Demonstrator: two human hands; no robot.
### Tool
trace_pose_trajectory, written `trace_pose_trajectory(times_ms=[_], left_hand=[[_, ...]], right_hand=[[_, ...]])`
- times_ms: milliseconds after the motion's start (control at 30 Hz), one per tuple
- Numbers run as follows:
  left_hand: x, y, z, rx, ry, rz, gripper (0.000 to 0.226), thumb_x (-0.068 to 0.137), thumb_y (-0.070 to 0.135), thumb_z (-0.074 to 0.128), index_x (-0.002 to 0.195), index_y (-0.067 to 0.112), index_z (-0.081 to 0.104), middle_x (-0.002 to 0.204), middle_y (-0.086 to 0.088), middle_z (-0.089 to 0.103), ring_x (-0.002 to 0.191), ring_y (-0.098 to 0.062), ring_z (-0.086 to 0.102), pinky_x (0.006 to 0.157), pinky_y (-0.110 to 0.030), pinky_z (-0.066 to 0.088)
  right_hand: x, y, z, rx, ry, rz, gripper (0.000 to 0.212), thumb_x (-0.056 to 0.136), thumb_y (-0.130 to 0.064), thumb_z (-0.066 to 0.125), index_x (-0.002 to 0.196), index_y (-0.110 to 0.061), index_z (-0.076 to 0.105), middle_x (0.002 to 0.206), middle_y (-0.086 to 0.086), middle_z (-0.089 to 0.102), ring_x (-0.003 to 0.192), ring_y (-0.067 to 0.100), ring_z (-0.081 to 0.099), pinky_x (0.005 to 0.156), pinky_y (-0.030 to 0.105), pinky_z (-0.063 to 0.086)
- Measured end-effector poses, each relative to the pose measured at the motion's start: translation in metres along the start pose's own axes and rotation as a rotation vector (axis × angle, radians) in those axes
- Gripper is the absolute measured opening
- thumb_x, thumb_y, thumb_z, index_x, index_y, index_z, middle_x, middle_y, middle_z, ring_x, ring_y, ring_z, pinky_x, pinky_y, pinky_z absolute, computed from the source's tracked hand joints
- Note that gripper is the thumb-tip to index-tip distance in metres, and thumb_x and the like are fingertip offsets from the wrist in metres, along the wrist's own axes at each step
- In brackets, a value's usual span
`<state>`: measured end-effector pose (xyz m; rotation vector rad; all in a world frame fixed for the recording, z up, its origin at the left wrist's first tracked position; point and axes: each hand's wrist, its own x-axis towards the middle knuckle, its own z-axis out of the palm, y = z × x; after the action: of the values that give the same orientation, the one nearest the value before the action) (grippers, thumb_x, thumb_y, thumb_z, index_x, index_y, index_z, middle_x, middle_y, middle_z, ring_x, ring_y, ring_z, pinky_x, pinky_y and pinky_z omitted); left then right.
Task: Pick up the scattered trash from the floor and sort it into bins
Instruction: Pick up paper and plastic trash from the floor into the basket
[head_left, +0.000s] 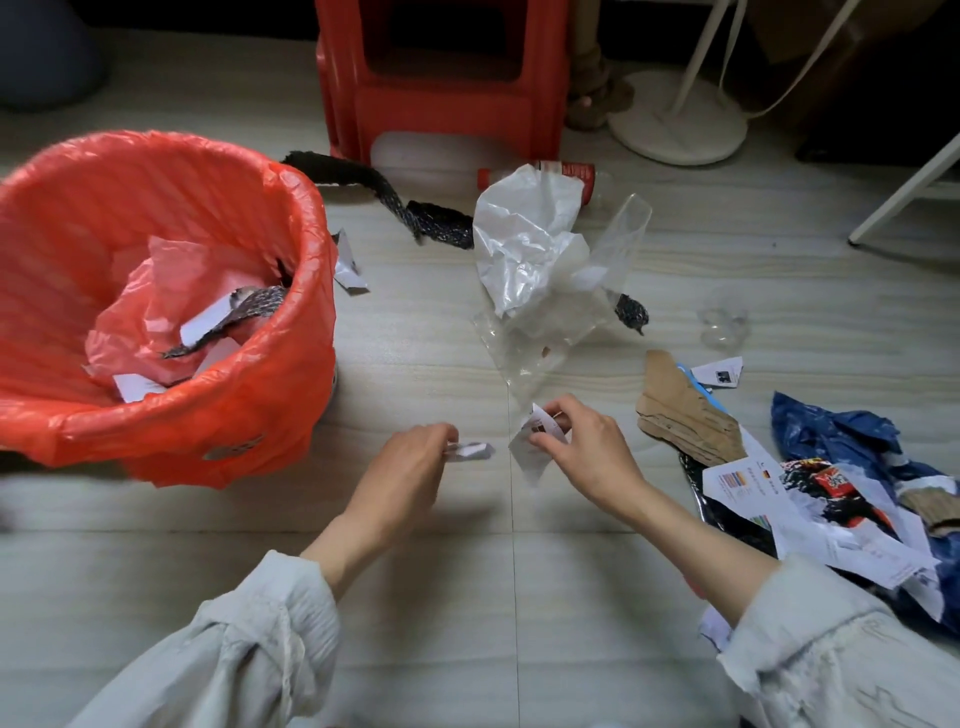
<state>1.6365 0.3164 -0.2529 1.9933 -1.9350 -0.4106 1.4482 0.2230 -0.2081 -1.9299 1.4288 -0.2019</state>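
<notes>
- Pinching a small paper scrap (470, 451), the left hand (405, 467) hovers near the red-lined bin (218, 415), probably ready to drop it in.
- Gripping a printed paper scrap (535, 441), the right hand (587, 457) hangs nearby.
- Far and right, plastic bags (524, 234) and cardboard (685, 415) lie unsorted.

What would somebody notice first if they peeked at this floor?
Probably the big bin with the bright orange bag on the left, already holding paper scraps. Next, the two hands in the middle: the left hand pinches a small paper scrap and the right hand holds another paper piece. A messy pile of paper and blue plastic lies at the right.
</notes>
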Motion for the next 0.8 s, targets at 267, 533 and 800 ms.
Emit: trace_pose_trajectory(times_ms=[267, 533, 800], left_hand=[[0.034, 0.011, -0.118, -0.049, 0.572, 0.04, 0.024, 0.086, 0.013, 0.043, 0.095, 0.005, 0.064, 0.086, -0.01, 0.059, 0.077, -0.022, 0.056, 0.066, -0.03, 0.045], [0.018, -0.041, -0.215, -0.002, 0.867, -0.364, 0.025, 0.081, -0.003, 0.056, 0.102, 0.004, 0.066, 0.093, -0.016, 0.062, 0.086, -0.035, 0.06, 0.077, -0.033, 0.041], [-0.006, -0.058, -0.218, 0.028, 0.55, -0.418, 0.051, 0.083, -0.009, 0.043, 0.132, 0.004, 0.048, 0.127, -0.015, 0.053, 0.116, -0.033, 0.051, 0.095, -0.043, 0.042]], right_hand=[[0.017, -0.099, -0.041, 0.38, 0.177, -0.164, 0.016, 0.086, -0.008, 0.058, 0.099, -0.012, 0.067, 0.086, 0.0, 0.065, 0.085, 0.018, 0.06, 0.08, 0.033, 0.048], [0.033, -0.224, -0.022, 0.695, -0.002, -0.201, 0.008, 0.085, -0.012, 0.062, 0.092, -0.013, 0.066, 0.079, -0.003, 0.063, 0.061, -0.002, 0.053, 0.05, 0.006, 0.037], [0.041, -0.253, 0.015, 0.601, -0.018, -0.079, 0.031, 0.08, -0.019, 0.062, 0.11, -0.015, 0.059, 0.095, 0.002, 0.064, 0.095, 0.026, 0.065, 0.092, 0.044, 0.05]])
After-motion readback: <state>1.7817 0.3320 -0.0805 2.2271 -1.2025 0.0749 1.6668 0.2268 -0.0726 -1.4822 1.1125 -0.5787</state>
